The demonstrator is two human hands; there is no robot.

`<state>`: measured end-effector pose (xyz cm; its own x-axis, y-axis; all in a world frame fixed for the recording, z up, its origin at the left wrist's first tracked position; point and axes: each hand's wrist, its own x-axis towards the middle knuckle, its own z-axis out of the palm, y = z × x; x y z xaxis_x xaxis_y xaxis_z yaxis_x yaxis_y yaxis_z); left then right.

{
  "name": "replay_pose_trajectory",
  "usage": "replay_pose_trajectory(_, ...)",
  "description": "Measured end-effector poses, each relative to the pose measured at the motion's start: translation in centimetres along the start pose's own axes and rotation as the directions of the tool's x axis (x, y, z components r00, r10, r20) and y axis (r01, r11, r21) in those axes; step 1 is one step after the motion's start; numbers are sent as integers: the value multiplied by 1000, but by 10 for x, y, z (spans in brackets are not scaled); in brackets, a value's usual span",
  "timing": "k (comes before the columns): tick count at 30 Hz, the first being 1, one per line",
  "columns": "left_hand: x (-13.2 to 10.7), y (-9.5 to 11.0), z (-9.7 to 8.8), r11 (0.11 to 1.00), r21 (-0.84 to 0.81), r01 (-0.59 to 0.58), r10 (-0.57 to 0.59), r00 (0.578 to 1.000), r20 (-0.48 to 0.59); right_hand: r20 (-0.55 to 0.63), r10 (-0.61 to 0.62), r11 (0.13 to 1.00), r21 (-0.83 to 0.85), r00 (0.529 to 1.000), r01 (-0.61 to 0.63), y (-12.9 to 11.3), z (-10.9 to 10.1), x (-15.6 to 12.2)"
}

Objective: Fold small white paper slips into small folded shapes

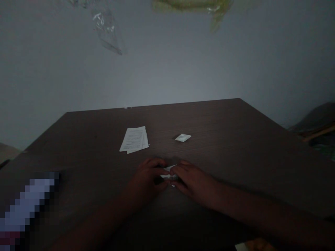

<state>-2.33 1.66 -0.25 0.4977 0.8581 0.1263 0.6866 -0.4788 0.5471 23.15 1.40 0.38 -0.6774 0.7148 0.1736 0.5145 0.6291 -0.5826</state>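
Note:
A small folded piece of white paper (169, 176) lies between my two hands, low over the near middle of the dark wooden table (214, 122). My left hand (149, 176) grips its left side, fingers curled and thumb pressed on it. From the right, my right hand (192, 179) pinches the same paper with bent fingers. Much of the paper is hidden under the fingers. Beyond my hands lies a small diamond-shaped folded paper (183, 137). Farther left, printed paper sheets (134, 140) overlap in a loose stack.
A pixelated, blurred-out object (28, 205) lies at the table's left front. Behind the table stands a pale wall (167, 69) with a clear plastic bag (106, 29) and yellow tape (191, 5) on it. Dark items sit beyond the right edge.

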Motion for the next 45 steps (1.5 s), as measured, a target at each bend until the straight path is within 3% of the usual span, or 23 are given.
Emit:
replay_pose_trajectory(13, 3, -1, -1, 997, -78, 2, -4, 1000, -17, 43, 42, 995, 84, 998, -46, 6, -3, 1)
replay_pose_trajectory(24, 8, -17, -16, 988, -154, -19, 31, 997, 76, 77, 100, 989, 105, 992, -108, -3, -12, 4)
replay_pose_trajectory(27, 7, -6, -17, 997, -71, -43, 49, 994, 98, 77, 81, 991, 98, 994, -89, -1, -10, 4)
replay_pose_trajectory(30, 4, 18, -13, 994, 107, 17, -25, 997, 75, 78, 37, 995, 85, 996, -43, 2, -7, 3)
replay_pose_trajectory(34, 5, 44, -4, 979, 184, 85, -98, 993, 64, 54, 0, 997, 83, 999, -5, 5, -4, 0)
replay_pose_trajectory(38, 8, 37, -6, 978, 159, 136, -140, 990, 13, 36, -2, 997, 79, 999, -1, 6, -1, -2)
replay_pose_trajectory(42, 9, 24, -14, 984, 141, 107, -109, 994, 7, 31, 6, 997, 77, 1000, -8, 8, 1, -2)
replay_pose_trajectory(45, 9, 26, -11, 986, 134, 97, -96, 995, -18, 17, -18, 998, 66, 1000, 17, 10, 4, -1)
